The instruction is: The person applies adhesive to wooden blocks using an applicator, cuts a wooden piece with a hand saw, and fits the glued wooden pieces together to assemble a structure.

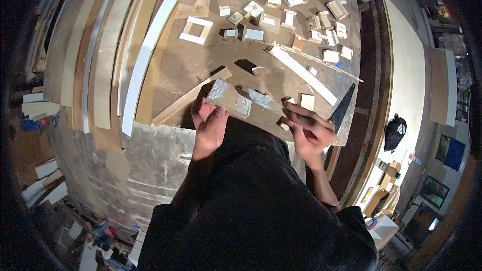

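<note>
Both my hands hold a short wooden board [234, 101] with rough whitish patches on its upper face, above the near edge of the worktable. Its left end is gripped by my left hand [210, 128], thumb toward me and fingers partly hidden behind it. At the other end, the fingers of my right hand [310, 133] are closed on the board. Just past the right hand lies a small pale wood block [307, 101]. A long wood strip [191, 98] rests beyond the left hand. To the right sits a dark tapered blade [344, 103], resembling a handsaw.
Long boards and strips [105, 55] lie along the table's left side. Several small wooden frames [196, 30] and blocks are scattered at the far side. A white strip [304, 75] lies diagonally. A pale panel [409, 70] with a black bag [395, 133] stands at right.
</note>
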A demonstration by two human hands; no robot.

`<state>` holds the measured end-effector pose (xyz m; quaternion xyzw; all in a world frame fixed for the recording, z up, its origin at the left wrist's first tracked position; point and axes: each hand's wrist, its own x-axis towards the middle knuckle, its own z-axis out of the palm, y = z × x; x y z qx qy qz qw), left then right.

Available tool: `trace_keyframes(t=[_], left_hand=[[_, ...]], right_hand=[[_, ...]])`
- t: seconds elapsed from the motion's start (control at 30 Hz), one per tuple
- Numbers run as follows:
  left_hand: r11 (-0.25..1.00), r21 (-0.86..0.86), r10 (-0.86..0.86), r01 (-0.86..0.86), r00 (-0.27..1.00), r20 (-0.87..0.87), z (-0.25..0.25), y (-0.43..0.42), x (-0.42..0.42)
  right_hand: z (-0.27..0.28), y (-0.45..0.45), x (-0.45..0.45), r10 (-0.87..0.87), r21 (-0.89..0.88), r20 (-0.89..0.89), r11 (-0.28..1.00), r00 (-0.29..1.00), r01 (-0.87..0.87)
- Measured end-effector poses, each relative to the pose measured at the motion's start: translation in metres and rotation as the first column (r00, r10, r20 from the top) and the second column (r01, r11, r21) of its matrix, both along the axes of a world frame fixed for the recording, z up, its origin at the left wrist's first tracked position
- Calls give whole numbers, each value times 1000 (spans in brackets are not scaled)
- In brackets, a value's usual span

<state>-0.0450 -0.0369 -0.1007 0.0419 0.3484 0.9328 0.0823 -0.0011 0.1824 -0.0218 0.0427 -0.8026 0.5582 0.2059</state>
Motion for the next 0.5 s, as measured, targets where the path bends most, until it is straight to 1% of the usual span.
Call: trace_keyframes(t=[0.03,0.1,0.13,0.23,0.3,0.37,0.4,0.47,0.5], left_hand=[[1000,20,-17,17,1000,0,2,1,-1],[1000,13,-6,6,1000,-3,4,1,-4],[1000,6,12,-12,1000,0,4,0,-5],[999,35,12,-12,1000,6,-2,-3,-3],[998,55,15,-16,1000,15,-10,-3,0],[997,75,19,-20,1000,19,-14,-3,0],[999,49,16,-18,999,34,-10,-2,-3],[999,24,21,-22,999,48,-12,-6,-6],[997,20,76,-78,993,90,-14,-10,-7]], right_hand=[[-9,5,0,102,1,4,995,995,-102],[-14,8,6,187,58,-7,981,982,-187],[-8,2,7,177,-26,-18,984,984,-177],[-15,11,11,160,-32,-67,986,985,-162],[-12,3,5,37,-66,23,997,999,-35],[-18,5,-3,153,-36,15,988,988,-152],[-20,4,-1,153,-37,15,988,988,-153],[-23,5,2,229,-108,35,969,973,-224],[-27,9,2,233,-107,37,968,972,-228]])
